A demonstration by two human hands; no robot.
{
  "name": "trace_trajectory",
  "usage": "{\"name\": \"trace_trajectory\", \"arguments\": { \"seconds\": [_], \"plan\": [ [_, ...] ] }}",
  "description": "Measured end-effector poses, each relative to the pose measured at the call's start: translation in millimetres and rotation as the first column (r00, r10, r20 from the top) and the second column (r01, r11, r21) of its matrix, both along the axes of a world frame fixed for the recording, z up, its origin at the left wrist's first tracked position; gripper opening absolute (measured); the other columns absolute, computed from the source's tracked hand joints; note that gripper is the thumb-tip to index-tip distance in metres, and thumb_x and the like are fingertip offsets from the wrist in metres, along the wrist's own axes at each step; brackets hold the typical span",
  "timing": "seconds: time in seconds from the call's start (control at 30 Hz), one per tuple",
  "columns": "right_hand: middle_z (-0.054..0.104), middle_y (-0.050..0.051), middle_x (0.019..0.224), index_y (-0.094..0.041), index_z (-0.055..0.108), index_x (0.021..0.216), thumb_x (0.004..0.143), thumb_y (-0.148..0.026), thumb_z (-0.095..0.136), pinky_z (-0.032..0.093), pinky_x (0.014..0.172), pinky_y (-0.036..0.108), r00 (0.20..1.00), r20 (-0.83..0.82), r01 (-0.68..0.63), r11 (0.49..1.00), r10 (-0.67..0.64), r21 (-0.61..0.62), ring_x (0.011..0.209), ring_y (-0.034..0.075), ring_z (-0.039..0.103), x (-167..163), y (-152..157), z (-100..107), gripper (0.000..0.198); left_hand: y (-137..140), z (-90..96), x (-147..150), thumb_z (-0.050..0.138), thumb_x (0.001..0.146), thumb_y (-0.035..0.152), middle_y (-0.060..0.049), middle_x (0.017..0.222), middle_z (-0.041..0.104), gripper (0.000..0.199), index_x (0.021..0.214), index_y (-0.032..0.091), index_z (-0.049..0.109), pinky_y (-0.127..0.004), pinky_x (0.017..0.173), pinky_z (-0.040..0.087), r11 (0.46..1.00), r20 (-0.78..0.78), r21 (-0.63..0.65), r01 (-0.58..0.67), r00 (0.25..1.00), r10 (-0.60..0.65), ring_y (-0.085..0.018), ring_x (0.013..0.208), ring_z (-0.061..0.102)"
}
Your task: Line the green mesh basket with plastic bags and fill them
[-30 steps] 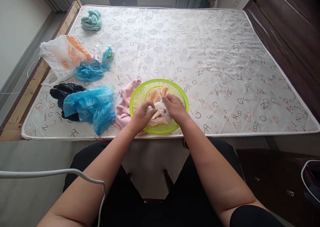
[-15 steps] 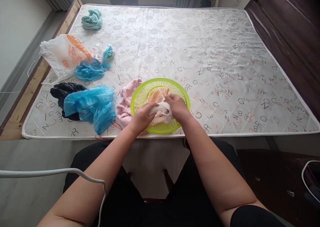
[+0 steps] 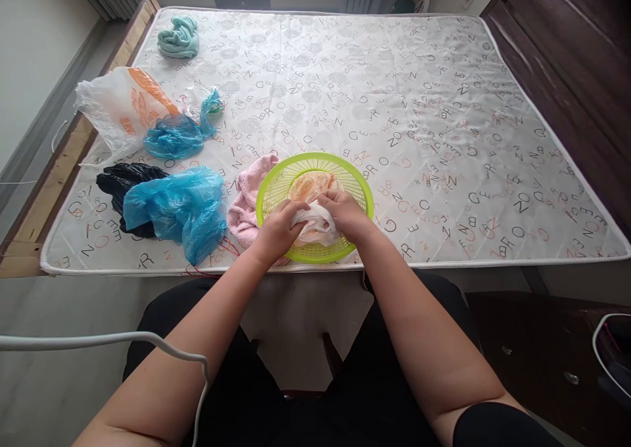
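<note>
Head view shows the left hand (image 3: 279, 227) and right hand (image 3: 345, 211) both clenched on a white plastic bag (image 3: 315, 222) inside the green basket (image 3: 362, 183) at the mattress (image 3: 419, 105) edge, a pink towel (image 3: 246, 200) touching the basket's 9 o'clock side.

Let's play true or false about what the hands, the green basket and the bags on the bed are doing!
1. Both hands hold a white plastic bag inside the green basket. True: the left hand and the right hand both grip it.
2. The basket is red. False: it is lime green.
3. A pink towel lies right beside the basket, on its left. True.
4. The black bag lies on top of the blue bag. False: the blue bag partly covers the black one.
5. The teal cloth is in the basket. False: it lies far off, near the mattress corner.
</note>
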State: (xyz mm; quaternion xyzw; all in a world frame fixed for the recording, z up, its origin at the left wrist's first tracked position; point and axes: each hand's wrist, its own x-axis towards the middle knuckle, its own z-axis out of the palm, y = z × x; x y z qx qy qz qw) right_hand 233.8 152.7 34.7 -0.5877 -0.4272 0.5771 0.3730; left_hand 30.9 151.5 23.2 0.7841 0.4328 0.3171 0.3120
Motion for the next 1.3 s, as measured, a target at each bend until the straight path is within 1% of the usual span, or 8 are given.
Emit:
{"name": "trace_trajectory", "arguments": {
  "seconds": [0.13,0.27,0.5,0.67,0.9,1.07,1.17,1.3],
  "plan": [
    [0.069,0.001,0.075,-0.021,0.069,0.091,0.087,-0.053,0.070,0.047,0.054,0.030,0.987,-0.104,0.126,0.992,-0.125,0.009,0.056,0.015,0.057,-0.2,0.2,4.8,0.032,0.6,5.5,-0.6,0.062,0.098,0.020,-0.008,0.117,0.073,0.022,0.116,0.023,0.073,-0.037,0.104,0.053,0.989,0.104,0.061,0.135,0.984,-0.141,-0.022,0.114,0.068],
    [0.068,0.000,0.072,-0.021,0.070,0.088,0.084,-0.048,0.072,0.043,0.050,0.026,0.978,-0.129,0.161,0.987,-0.161,-0.013,0.053,0.012,0.053,-1.9,1.3,5.2,0.028,-0.7,8.4,-1.2,0.056,0.103,0.024,-0.006,0.101,0.076,0.021,0.102,0.022,0.076,-0.034,0.092,0.057,0.982,0.182,0.068,0.178,0.965,-0.188,-0.019,0.097,0.071],
    [0.072,0.002,0.080,-0.021,0.074,0.088,0.085,-0.043,0.068,0.045,0.054,0.025,0.992,0.016,0.123,0.992,-0.123,0.009,0.061,0.014,0.058,-1.7,2.9,0.9,0.023,0.5,5.9,-0.2,0.060,0.097,0.020,-0.003,0.092,0.079,0.016,0.096,0.021,0.077,-0.031,0.087,0.059,0.970,0.316,-0.204,0.132,0.947,-0.062,-0.017,0.090,0.074],
    [0.071,0.001,0.078,-0.021,0.073,0.089,0.085,-0.044,0.067,0.045,0.055,0.026,0.992,0.026,0.123,0.992,-0.123,0.005,0.061,0.014,0.058,-3.9,1.8,4.0,0.024,3.5,2.2,-1.1,0.066,0.091,0.018,-0.004,0.102,0.079,0.021,0.104,0.023,0.082,-0.030,0.085,0.060,0.954,0.328,-0.282,0.104,0.945,-0.006,-0.017,0.090,0.074],
    [0.070,0.001,0.076,-0.021,0.074,0.090,0.087,-0.047,0.066,0.044,0.056,0.026,0.998,0.042,0.053,0.999,-0.053,0.002,0.060,0.014,0.056,-2.8,0.0,5.3,0.027,3.7,2.2,0.2,0.074,0.087,0.017,-0.003,0.102,0.076,0.028,0.113,0.026,0.082,-0.030,0.086,0.060,0.993,0.219,-0.108,0.052,0.975,-0.027,-0.017,0.092,0.072],
    [0.069,0.001,0.070,-0.022,0.069,0.085,0.088,-0.054,0.067,0.043,0.055,0.028,1.000,-0.001,-0.013,1.000,0.013,-0.020,0.059,0.015,0.057,-1.7,-1.9,5.8,0.032,4.4,-1.4,-2.5,0.075,0.094,0.024,-0.005,0.101,0.075,0.012,0.104,0.025,0.081,-0.032,0.090,0.060,0.993,0.177,0.116,0.020,0.983,-0.040,-0.019,0.096,0.072],
    [0.069,0.001,0.071,-0.021,0.068,0.081,0.088,-0.051,0.067,0.043,0.057,0.028,0.998,0.034,0.050,0.998,-0.051,0.034,0.061,0.015,0.057,-0.5,-0.5,8.7,0.030,4.3,-1.0,-4.8,0.069,0.099,0.026,-0.006,0.108,0.075,0.011,0.101,0.024,0.080,-0.035,0.094,0.060,0.974,0.177,0.224,-0.030,0.984,-0.011,-0.019,0.102,0.073],
    [0.065,-0.001,0.071,-0.022,0.066,0.077,0.089,-0.049,0.066,0.043,0.062,0.028,0.980,0.081,0.167,0.974,-0.181,0.155,0.064,0.014,0.056,0.6,0.3,11.7,0.030,3.4,4.8,-5.6,0.065,0.102,0.028,-0.006,0.119,0.074,0.011,0.099,0.024,0.075,-0.041,0.104,0.058,0.958,0.148,0.274,-0.080,0.988,0.040,-0.020,0.112,0.071]
  ]
}}
